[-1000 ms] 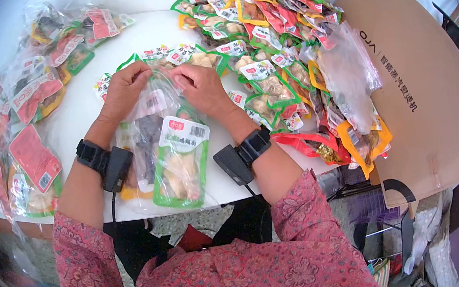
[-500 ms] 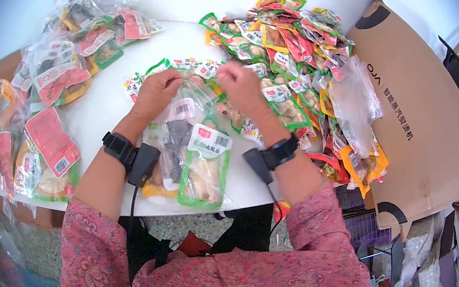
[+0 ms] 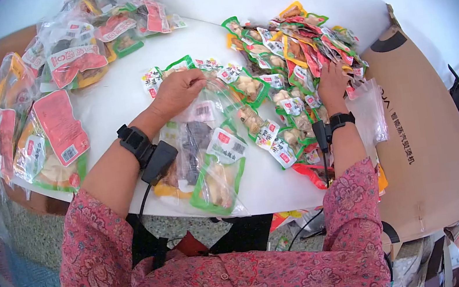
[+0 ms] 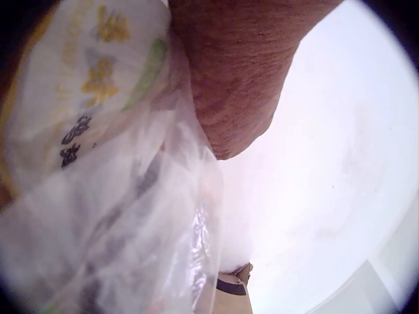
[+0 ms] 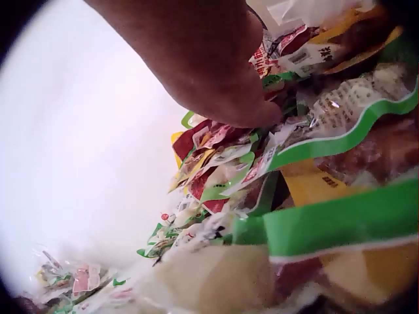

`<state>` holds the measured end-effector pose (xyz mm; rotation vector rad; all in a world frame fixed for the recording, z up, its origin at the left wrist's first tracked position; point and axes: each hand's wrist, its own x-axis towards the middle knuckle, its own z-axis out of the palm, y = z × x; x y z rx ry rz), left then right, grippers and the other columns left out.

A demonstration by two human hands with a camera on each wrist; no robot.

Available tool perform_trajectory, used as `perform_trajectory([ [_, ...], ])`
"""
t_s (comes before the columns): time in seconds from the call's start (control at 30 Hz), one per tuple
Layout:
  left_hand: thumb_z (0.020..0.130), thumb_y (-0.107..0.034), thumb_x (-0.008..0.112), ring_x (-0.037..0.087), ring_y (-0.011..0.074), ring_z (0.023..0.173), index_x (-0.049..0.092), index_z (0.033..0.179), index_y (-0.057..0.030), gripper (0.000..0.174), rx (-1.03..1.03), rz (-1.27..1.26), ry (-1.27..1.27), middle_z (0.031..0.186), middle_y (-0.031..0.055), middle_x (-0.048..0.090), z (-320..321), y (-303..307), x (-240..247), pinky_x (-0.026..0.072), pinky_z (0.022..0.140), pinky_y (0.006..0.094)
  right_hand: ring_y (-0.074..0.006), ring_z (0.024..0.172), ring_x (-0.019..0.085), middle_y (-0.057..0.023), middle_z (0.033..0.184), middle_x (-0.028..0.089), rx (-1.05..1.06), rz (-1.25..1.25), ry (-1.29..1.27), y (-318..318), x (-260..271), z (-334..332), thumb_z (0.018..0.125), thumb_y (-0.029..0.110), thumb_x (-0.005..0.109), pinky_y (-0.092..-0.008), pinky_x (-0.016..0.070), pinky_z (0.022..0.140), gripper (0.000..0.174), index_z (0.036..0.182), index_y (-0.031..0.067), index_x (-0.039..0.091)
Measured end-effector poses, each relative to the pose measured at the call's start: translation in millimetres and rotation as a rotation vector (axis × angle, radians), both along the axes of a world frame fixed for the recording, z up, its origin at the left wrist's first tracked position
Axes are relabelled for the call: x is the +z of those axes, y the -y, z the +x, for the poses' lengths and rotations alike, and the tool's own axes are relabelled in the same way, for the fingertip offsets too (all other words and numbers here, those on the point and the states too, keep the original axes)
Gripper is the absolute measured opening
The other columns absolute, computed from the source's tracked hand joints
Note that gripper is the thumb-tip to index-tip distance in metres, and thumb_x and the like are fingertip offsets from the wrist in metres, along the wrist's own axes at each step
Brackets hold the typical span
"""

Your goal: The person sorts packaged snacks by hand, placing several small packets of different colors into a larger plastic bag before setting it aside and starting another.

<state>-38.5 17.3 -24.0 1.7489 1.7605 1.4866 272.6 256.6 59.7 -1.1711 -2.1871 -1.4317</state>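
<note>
My left hand [image 3: 180, 93] pinches the top edge of a clear plastic bag [image 3: 216, 95] near the middle of the table. Inside the bag lie several food packets, among them a green-edged packet [image 3: 220, 183] with pale contents and one with dark contents [image 3: 197, 142]. The left wrist view shows the cloudy bag film [image 4: 124, 216] beside the hand. Over at the right, my right hand [image 3: 333, 86] reaches onto the pile of small packets [image 3: 282, 57], fingers pointing away from me. In the right wrist view its fingertips touch the packets and are partly hidden among them.
Filled clear bags of packets [image 3: 73, 57] sit at the back left, with more at the front left [image 3: 60, 129]. A large cardboard box [image 3: 419, 158] stands along the right side. Empty-looking clear bags [image 3: 368, 109] lie beside the pile. The white table [image 3: 283, 191] ends close to my body.
My right hand has let go of the bag's opening and moved right onto the packet pile. The left hand still holds the bag. The head view has shifted, moving the scene rightward.
</note>
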Motion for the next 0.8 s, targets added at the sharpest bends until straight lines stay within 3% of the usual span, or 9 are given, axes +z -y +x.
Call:
perform_trajectory([
  [0.2,0.080,-0.020,0.054,0.054,0.0243,0.061,0.057,0.084,-0.0059,0.015,-0.007,0.031,0.011,0.067,0.0106,0.056,0,-1,-3,0.0435,0.060,0.0334,-0.0259,0.110,0.044,-0.0093,0.104,0.054,0.013,-0.065,-0.081,-12,10,0,0.074,0.015,0.052,-0.0446,0.0389,0.076,0.015,0.085,0.0084,0.058],
  [0.33,0.080,-0.021,0.054,0.054,0.0231,0.060,0.057,0.084,-0.0063,0.016,-0.002,0.034,-0.020,0.065,0.0100,0.056,0,-1,-2,0.0434,0.060,0.0332,-0.0259,0.101,0.051,-0.0092,0.094,0.058,-0.094,-0.124,-0.128,5,32,-18,0.073,0.016,0.054,-0.0423,0.0414,0.073,0.016,0.086,0.0079,0.058],
  [0.43,0.081,-0.027,0.053,0.054,0.0233,0.060,0.058,0.085,-0.0063,0.022,-0.016,0.029,-0.029,0.066,0.0104,0.056,2,1,2,0.0430,0.059,0.0328,-0.0281,0.087,0.056,-0.0103,0.087,0.060,-0.006,-0.151,-0.350,19,50,-34,0.074,0.019,0.054,-0.0418,0.0439,0.070,0.018,0.086,0.0060,0.057],
  [0.5,0.084,-0.035,0.048,0.053,0.0201,0.059,0.058,0.085,-0.0047,0.032,-0.079,0.103,0.015,0.065,0.0094,0.055,3,2,6,0.0426,0.056,0.0310,-0.0313,0.076,0.059,-0.0129,0.086,0.061,0.253,-0.195,-0.496,25,56,-44,0.074,0.018,0.054,-0.0428,0.0457,0.067,0.020,0.088,0.0041,0.056],
  [0.53,0.084,-0.035,0.048,0.053,0.0201,0.059,0.058,0.085,-0.0047,0.032,-0.072,0.102,0.017,0.065,0.0094,0.055,6,4,9,0.0426,0.056,0.0310,-0.0313,0.076,0.059,-0.0129,0.086,0.061,0.258,-0.198,-0.494,30,59,-48,0.074,0.018,0.054,-0.0428,0.0457,0.067,0.020,0.088,0.0041,0.056],
  [0.63,0.086,-0.042,0.042,0.051,0.0142,0.057,0.059,0.085,-0.0031,0.042,-0.171,0.005,0.299,0.063,0.0065,0.053,8,9,16,0.0415,0.052,0.0272,-0.0252,0.069,0.060,-0.0118,0.085,0.062,0.543,-0.291,-0.652,55,62,-75,0.076,0.013,0.055,-0.0365,0.0472,0.058,0.022,0.094,0.0014,0.054],
  [0.7,0.091,-0.042,0.035,0.043,0.0081,0.053,0.056,0.085,-0.0027,0.045,-0.265,-0.012,0.515,0.060,0.0004,0.045,8,9,15,0.0361,0.050,0.0217,-0.0149,0.061,0.059,-0.0078,0.080,0.060,0.878,-1.240,-1.323,87,54,-94,0.078,0.010,0.056,-0.0258,0.0441,0.048,0.023,0.099,0.0005,0.052],
  [0.73,0.091,-0.045,0.033,0.043,0.0087,0.052,0.055,0.087,-0.0032,0.047,-0.303,-0.014,0.538,0.061,0.0004,0.046,7,10,17,0.0364,0.050,0.0225,-0.0076,0.056,0.053,-0.0042,0.079,0.058,0.963,-1.381,-1.469,118,48,-109,0.080,0.008,0.055,-0.0186,0.0396,0.044,0.022,0.101,0.0003,0.051],
  [0.8,0.090,-0.046,0.033,0.043,0.0084,0.053,0.055,0.089,-0.0040,0.047,-0.336,-0.054,0.709,0.062,0.0002,0.046,6,10,19,0.0364,0.050,0.0223,-0.0077,0.057,0.053,-0.0040,0.080,0.059,0.963,-1.481,-1.445,140,31,-120,0.080,0.008,0.055,-0.0192,0.0396,0.045,0.023,0.101,0.0008,0.051],
])
